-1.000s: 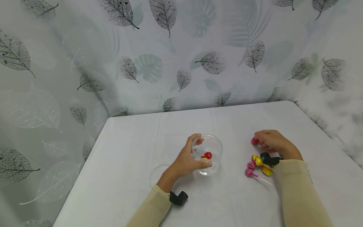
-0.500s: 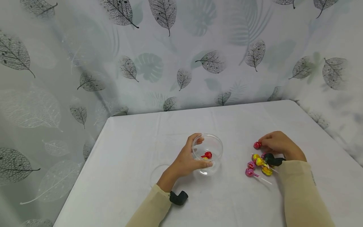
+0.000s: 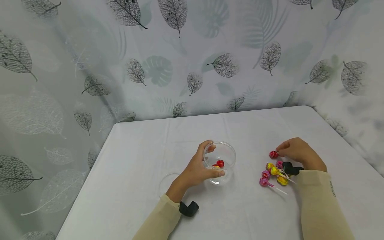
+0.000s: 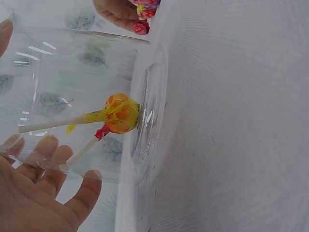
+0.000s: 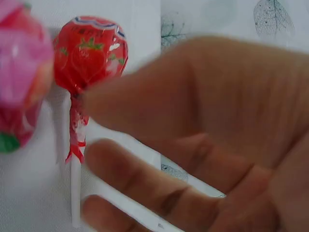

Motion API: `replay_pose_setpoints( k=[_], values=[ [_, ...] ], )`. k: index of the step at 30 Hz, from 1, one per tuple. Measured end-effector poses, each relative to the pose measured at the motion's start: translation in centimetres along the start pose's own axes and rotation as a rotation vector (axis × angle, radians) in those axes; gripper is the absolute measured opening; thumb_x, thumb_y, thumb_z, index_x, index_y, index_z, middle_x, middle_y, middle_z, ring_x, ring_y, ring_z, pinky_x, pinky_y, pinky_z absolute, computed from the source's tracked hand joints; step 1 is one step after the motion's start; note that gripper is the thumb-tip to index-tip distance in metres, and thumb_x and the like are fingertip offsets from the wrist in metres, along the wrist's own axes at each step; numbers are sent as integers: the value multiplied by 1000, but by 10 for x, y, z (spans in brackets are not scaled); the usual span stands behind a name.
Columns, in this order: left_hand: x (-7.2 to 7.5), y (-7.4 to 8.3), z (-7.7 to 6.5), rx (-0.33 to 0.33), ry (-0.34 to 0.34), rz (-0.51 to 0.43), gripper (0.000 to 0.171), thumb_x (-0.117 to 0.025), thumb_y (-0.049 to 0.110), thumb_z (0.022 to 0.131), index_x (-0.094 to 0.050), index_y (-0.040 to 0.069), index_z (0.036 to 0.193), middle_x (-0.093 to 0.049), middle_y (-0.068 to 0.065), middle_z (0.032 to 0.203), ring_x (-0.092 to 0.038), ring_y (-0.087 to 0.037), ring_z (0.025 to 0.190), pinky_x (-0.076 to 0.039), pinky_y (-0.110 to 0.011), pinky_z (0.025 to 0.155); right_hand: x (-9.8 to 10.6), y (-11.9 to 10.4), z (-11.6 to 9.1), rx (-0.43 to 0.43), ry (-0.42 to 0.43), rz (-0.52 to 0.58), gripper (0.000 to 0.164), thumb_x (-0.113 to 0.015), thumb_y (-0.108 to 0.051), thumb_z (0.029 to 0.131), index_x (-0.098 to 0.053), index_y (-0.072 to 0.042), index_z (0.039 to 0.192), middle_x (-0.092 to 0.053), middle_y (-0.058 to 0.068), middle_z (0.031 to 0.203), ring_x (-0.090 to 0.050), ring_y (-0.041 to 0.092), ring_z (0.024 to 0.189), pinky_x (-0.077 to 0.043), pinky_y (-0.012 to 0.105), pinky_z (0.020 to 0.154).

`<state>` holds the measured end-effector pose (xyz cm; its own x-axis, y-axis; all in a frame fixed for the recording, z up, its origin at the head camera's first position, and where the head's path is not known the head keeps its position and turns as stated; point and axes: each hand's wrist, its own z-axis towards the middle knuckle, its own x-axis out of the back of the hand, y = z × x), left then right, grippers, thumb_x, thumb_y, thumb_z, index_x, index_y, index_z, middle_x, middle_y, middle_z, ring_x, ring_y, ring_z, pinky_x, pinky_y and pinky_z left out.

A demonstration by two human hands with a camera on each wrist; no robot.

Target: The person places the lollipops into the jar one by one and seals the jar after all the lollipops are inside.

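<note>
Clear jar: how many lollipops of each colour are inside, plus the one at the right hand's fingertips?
Red: 2, the inner red lollipop in the clear jar and the outer red lollipop at the right hand
Yellow: 1, the yellow lollipop inside
Total in view: 3

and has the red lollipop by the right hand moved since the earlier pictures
Yes. Against the far edge of the table in the head view, the red lollipop has shifted slightly right and nearer the person.
</note>
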<state>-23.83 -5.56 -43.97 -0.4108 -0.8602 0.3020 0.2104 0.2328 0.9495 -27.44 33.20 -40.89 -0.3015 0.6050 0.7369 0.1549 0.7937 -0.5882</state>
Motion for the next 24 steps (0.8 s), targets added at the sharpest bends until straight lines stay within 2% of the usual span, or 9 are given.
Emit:
replay_pose_setpoints(
  k=[6,15,24],
  values=[
    [0,-1,0,1,3,7,104,-91,28,80,-25,26,161,-43,-9,160,-40,-35,147,-39,-58,115,-1,2,2,33,-45,-49,30,-68,-12,92,-73,9,113,-68,26,111,-54,40,100,-49,55,86],
    [0,-1,1,0,-2,19,103,-91,30,80,-26,28,160,-43,-9,160,-41,-35,147,-39,-58,114,-6,1,4,36,-25,-113,29,-69,-17,90,-75,7,104,-70,21,102,-56,31,88,-47,35,70],
    [0,-2,2,0,7,17,102,-91,31,80,-27,31,159,-44,-9,159,-41,-35,147,-41,-57,113,-5,-2,4,-9,-6,-142,33,-70,-24,89,-75,6,101,-69,20,98,-56,32,87,-48,37,70]
  ],
)
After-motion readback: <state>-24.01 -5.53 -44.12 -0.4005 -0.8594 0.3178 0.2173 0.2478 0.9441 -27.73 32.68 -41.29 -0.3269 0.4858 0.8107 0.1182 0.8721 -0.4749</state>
